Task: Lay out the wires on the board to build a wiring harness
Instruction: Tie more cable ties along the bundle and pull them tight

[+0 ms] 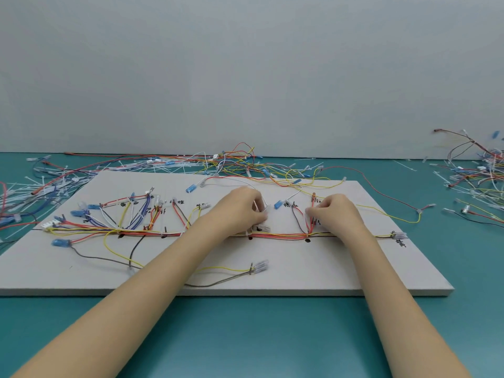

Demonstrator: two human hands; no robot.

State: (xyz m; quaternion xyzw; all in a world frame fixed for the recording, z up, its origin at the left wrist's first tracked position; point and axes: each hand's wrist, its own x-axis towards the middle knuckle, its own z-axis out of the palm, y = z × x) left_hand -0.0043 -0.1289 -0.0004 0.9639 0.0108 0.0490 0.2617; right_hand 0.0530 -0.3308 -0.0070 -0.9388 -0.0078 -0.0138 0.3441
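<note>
From my head camera, I see both my arms reach out over the white board (300,274), which lies flat on the green table (245,336). My left hand (240,207) sits near the middle of the board with its fingers curled, and it pinches a thin white wire (283,186) at the fingertips. That white wire loops up and away from my hand toward the far edge of the board and comes back down near a small blue plug (277,204) just to the right of my fingers. My right hand (334,212) is a little to the right, and its fingers are curled too. They pinch the red wires (312,216) that stand up from the long bundle (278,236). The bundle runs left to right across the board, right under both my hands, with red, yellow and orange wires side by side. On the left part of the board many colored wires fan out from the bundle to blue plugs (79,213). Behind the board lies a messy pile of loose wires (234,162) and white ties. More loose wires lie far to the right (477,173).
</note>
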